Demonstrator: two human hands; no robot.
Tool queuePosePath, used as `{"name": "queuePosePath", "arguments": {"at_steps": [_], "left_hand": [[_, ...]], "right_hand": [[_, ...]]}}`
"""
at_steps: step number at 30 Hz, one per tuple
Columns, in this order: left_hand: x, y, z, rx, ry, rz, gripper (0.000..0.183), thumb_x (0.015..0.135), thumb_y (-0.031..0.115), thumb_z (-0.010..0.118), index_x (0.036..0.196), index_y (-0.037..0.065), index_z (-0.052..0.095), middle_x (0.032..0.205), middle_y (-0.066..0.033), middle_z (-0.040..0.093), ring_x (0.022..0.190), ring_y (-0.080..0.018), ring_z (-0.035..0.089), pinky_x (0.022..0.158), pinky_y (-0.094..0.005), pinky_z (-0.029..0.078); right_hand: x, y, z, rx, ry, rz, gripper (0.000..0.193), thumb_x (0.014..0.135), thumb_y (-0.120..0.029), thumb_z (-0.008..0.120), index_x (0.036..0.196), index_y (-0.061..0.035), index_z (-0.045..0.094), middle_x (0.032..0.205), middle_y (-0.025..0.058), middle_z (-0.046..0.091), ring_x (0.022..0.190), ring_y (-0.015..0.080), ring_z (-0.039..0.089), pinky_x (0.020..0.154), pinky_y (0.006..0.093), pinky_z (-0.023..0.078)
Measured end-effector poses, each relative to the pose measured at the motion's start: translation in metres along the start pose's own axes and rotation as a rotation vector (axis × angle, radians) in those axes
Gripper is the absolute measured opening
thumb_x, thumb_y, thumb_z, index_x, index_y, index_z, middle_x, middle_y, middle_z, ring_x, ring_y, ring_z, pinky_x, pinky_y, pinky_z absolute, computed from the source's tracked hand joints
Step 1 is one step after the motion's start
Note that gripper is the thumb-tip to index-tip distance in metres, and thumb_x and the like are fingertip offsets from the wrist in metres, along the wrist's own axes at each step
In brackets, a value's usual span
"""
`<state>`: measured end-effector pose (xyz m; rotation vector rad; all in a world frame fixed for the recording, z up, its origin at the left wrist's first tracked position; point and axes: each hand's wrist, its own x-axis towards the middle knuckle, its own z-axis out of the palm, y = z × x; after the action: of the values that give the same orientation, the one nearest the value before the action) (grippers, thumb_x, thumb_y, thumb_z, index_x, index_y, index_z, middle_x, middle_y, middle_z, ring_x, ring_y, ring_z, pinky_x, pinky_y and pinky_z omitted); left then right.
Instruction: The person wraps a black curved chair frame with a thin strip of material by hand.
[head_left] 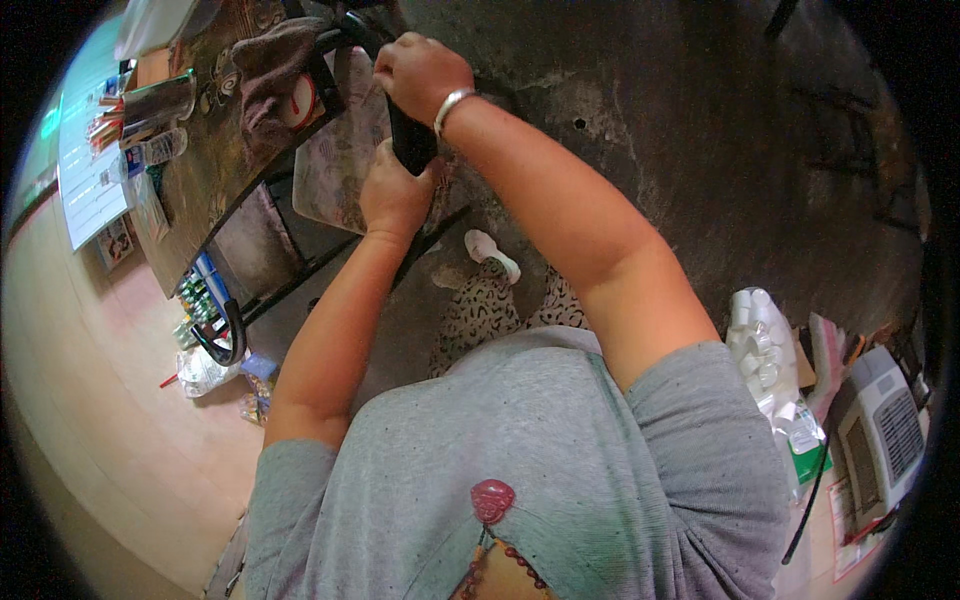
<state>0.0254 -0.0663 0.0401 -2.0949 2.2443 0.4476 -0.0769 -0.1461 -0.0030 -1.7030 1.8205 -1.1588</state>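
Both of my hands are closed on a long black bar (412, 142) that looks like part of a metal-framed chair. My left hand (393, 192) grips its nearer end, with the thumb along the side. Farther up, my right hand (424, 76) has its fingers curled over the other end; a silver bangle sits on that wrist. Beside the bar, to the left, is a pale, patterned chair seat (325, 185). A curved black tube (358, 28) rises just beyond my right hand. The bar's underside is hidden.
On the left, a wooden table (205, 190) carries a brown towel (268, 85), a red-and-white round item (303, 100) and a jar (165, 146). Another curved black tube (236, 335) sticks out below it. White cups (758, 345) and a grey-white appliance (880, 430) stand right.
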Motion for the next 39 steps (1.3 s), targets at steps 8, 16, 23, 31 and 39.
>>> {"name": "queuePosePath", "arguments": {"at_steps": [8,16,23,31,39], "left_hand": [[0.006,-0.042,0.031,0.203,0.022,0.234,0.05,0.073,0.035,0.063,0.105,0.003,0.044,0.089,-0.0191,0.061,0.08,-0.0356,0.06,0.066,-0.0412,0.049],[0.001,0.003,-0.005,-0.022,-0.067,-0.079,0.063,0.071,0.042,0.065,0.113,0.001,0.043,0.096,-0.022,0.059,0.087,-0.0379,0.058,0.073,-0.0434,0.047],[0.004,-0.014,0.003,-0.023,-0.062,-0.024,0.049,0.073,0.037,0.063,0.102,0.002,0.044,0.089,-0.0212,0.06,0.081,-0.0383,0.059,0.067,-0.0444,0.048],[0.001,-0.009,0.002,-0.095,-0.015,-0.032,0.058,0.071,0.036,0.065,0.111,0.002,0.042,0.092,-0.0212,0.059,0.082,-0.038,0.058,0.068,-0.0443,0.047],[0.003,-0.004,-0.002,-0.112,-0.053,-0.12,0.057,0.078,0.046,0.054,0.111,0.0,0.046,0.098,-0.0242,0.057,0.091,-0.0399,0.055,0.077,-0.0445,0.044]], "right_hand": [[-0.075,-0.037,-0.022,0.135,-0.042,-0.003,0.007,0.07,-0.02,0.063,0.07,-0.0135,0.061,0.079,0.0041,0.054,0.078,0.0234,0.055,0.063,0.036,0.048],[0.02,-0.003,-0.003,0.021,-0.126,0.115,0.013,0.076,-0.025,0.059,0.079,-0.0129,0.061,0.085,0.0078,0.055,0.08,0.028,0.056,0.068,0.0391,0.047],[-0.056,-0.023,-0.028,0.147,-0.156,-0.071,0.013,0.071,-0.024,0.063,0.072,-0.0119,0.061,0.08,0.0071,0.056,0.077,0.0258,0.057,0.065,0.0378,0.048],[0.006,-0.012,-0.001,-0.053,-0.079,-0.042,0.012,0.076,-0.02,0.056,0.081,-0.01,0.061,0.081,0.0118,0.057,0.078,0.0305,0.058,0.067,0.0399,0.049],[0.006,0.027,0.022,0.39,-0.067,0.542,0.034,0.077,-0.038,0.057,0.091,-0.007,0.063,0.091,0.0161,0.062,0.085,0.033,0.059,0.073,0.0403,0.045]]}}
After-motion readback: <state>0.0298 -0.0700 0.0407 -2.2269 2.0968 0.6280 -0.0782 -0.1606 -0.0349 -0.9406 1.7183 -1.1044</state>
